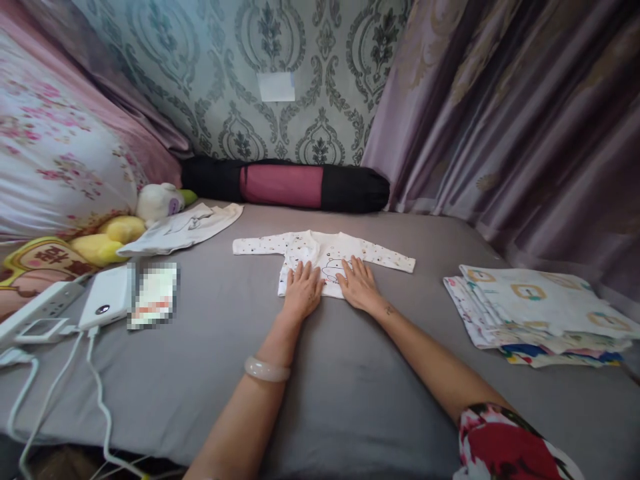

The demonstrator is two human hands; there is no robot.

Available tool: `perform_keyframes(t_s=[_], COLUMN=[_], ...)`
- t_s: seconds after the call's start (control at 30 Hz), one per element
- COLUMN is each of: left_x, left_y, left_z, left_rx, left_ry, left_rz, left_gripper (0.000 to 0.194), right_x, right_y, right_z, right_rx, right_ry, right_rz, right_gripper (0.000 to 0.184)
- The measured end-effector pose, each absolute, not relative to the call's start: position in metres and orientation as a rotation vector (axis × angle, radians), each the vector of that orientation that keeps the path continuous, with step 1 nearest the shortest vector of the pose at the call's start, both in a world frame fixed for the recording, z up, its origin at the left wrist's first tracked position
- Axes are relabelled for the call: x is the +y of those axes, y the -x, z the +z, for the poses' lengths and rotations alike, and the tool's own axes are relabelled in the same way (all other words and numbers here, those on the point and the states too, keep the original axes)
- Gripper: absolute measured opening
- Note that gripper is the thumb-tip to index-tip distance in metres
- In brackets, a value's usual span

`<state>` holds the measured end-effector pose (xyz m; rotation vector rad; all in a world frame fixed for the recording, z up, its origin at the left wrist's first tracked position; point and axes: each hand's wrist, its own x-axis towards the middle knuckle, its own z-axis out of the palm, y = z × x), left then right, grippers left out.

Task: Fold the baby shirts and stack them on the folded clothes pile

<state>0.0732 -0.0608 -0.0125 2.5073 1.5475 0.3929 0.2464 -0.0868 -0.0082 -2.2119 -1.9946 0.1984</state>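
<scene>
A small white baby top [325, 245] with tiny prints and a line-drawn animal on its front lies spread flat on the grey bed sheet [350, 373]. Its two long sleeves stretch out to the left and right. My left hand [303, 288] rests flat on the lower left of the top, fingers extended. On its lower right, over part of the drawn animal, my right hand [359, 283] lies flat with the fingers spread. Neither hand grips the cloth. The fabric under both palms is hidden.
A stack of folded printed cloths [545, 307] sits at the right. Left are a white garment [187, 230], plush toys [117, 237], a power bank [107, 297], a power strip [43, 310] and cables [100, 387]. A black-and-maroon roll [283, 185] lies along the wall.
</scene>
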Motion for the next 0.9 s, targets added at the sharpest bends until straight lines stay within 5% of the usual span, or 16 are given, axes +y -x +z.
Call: perform_keyframes(t_s=[0.43,0.67,0.9], left_x=[-0.053,-0.028,-0.007], left_y=[-0.071,-0.086,-0.117], left_z=[0.003,0.020,0.024], left_rx=[1.557,1.565,1.431], left_ry=[-2.589,-2.665,-2.745], left_rz=[0.130,0.092,0.192], left_gripper=[0.045,0.047,0.031], right_x=[-0.084,-0.060,-0.056], right_y=[-0.260,-0.323,-0.392], right_z=[-0.003,0.009,0.014], right_rx=[-2.024,-1.777,-1.213], right_ry=[2.198,1.921,2.576], right_rz=[0.421,0.452,0.219], right_gripper=[0.062,0.037,0.029])
